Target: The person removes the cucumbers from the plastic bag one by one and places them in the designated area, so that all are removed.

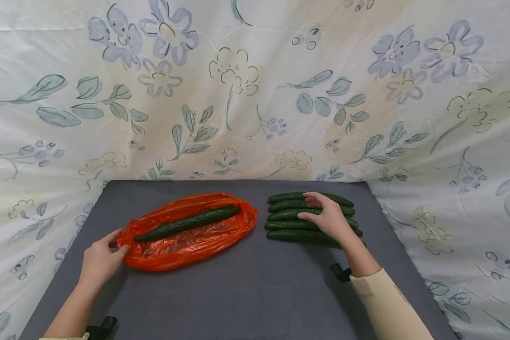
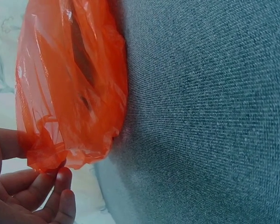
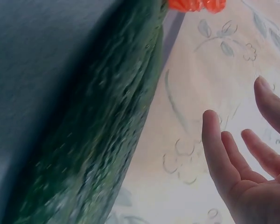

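One dark green cucumber (image 1: 187, 224) lies in the spread mouth of a thin red plastic bag (image 1: 170, 262). My left hand (image 1: 100, 261) pinches the bag's left end; in the left wrist view its fingers (image 2: 63, 179) and thumb hold the crumpled edge of the plastic. Above a row of several cucumbers (image 1: 297, 235) at the right, my right hand (image 1: 329, 217) hovers with nothing in it. Its fingers (image 3: 212, 135) are spread and slightly bent in the right wrist view, apart from the large near cucumber (image 3: 98, 121).
The things lie on a dark grey cloth-covered table (image 1: 238, 302). A white curtain (image 1: 255, 118) printed with flowers and leaves hangs behind it and along both sides. Black straps (image 1: 340, 273) show at the wrists.
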A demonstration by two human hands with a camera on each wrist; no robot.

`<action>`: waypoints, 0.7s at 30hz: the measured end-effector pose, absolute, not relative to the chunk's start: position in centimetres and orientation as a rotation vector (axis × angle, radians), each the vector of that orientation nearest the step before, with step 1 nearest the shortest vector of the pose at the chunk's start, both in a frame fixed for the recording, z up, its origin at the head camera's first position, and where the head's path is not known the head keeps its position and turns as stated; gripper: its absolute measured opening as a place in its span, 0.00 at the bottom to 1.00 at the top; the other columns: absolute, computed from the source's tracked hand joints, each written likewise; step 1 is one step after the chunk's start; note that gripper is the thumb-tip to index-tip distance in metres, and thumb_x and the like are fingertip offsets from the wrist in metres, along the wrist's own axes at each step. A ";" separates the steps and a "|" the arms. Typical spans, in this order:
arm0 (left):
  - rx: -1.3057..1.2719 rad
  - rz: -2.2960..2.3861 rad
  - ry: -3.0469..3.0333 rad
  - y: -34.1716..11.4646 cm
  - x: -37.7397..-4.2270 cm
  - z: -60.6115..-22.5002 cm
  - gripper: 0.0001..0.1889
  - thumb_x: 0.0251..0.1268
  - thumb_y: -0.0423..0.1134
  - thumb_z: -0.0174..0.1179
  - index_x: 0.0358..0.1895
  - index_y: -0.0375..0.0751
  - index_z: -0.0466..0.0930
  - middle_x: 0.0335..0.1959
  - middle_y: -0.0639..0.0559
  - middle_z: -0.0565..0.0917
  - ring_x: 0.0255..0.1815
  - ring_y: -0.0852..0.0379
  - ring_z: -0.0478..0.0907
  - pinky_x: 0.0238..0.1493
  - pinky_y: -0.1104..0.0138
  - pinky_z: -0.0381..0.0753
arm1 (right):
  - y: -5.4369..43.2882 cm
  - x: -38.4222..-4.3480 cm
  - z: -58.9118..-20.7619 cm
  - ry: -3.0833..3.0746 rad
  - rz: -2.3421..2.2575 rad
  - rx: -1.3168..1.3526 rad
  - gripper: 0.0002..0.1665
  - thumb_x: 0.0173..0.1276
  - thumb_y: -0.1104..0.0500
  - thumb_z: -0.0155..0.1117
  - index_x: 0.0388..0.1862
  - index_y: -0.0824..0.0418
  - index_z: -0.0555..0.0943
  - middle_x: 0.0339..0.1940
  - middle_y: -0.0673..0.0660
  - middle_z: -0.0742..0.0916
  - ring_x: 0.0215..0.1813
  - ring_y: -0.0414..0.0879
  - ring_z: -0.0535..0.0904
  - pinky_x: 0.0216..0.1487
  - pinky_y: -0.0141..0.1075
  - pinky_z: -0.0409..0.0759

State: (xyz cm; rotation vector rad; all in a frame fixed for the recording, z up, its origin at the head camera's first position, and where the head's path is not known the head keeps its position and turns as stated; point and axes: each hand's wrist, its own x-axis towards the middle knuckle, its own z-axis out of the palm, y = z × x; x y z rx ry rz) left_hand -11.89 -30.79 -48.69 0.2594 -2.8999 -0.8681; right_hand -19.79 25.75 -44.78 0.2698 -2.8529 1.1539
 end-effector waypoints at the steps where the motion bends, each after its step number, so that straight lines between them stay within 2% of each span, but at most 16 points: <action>1: 0.259 -0.868 -2.902 -30.8 -11.9 -48.6 0.30 0.68 0.37 0.58 0.69 0.24 0.67 0.53 0.24 0.80 0.48 0.31 0.79 0.41 0.46 0.82 | 25.4 -19.9 -44.7 -2.851 1.161 0.280 0.43 0.60 0.44 0.76 0.72 0.52 0.72 0.64 0.62 0.81 0.64 0.58 0.79 0.59 0.57 0.77; 9: 0.288 -0.883 -2.907 -30.6 -12.1 -48.2 0.30 0.68 0.37 0.58 0.70 0.25 0.66 0.54 0.23 0.79 0.48 0.32 0.79 0.40 0.47 0.83 | 22.5 -21.2 -43.7 -2.808 1.226 0.384 0.41 0.60 0.46 0.77 0.71 0.51 0.73 0.65 0.61 0.81 0.66 0.57 0.77 0.63 0.59 0.74; 17: 0.306 -0.895 -2.916 -30.5 -12.1 -48.0 0.31 0.68 0.37 0.58 0.71 0.25 0.65 0.55 0.23 0.79 0.47 0.32 0.79 0.41 0.48 0.83 | 19.0 -22.4 -42.6 -2.796 1.251 0.492 0.40 0.60 0.45 0.76 0.71 0.50 0.74 0.65 0.57 0.82 0.65 0.54 0.78 0.63 0.55 0.76; 21: 0.319 -0.893 -2.922 -30.4 -12.0 -47.9 0.32 0.68 0.38 0.58 0.71 0.25 0.65 0.55 0.24 0.78 0.48 0.32 0.79 0.41 0.48 0.83 | 17.3 -22.6 -42.1 -2.795 1.280 0.531 0.39 0.60 0.47 0.77 0.70 0.49 0.74 0.64 0.56 0.82 0.64 0.53 0.79 0.60 0.52 0.79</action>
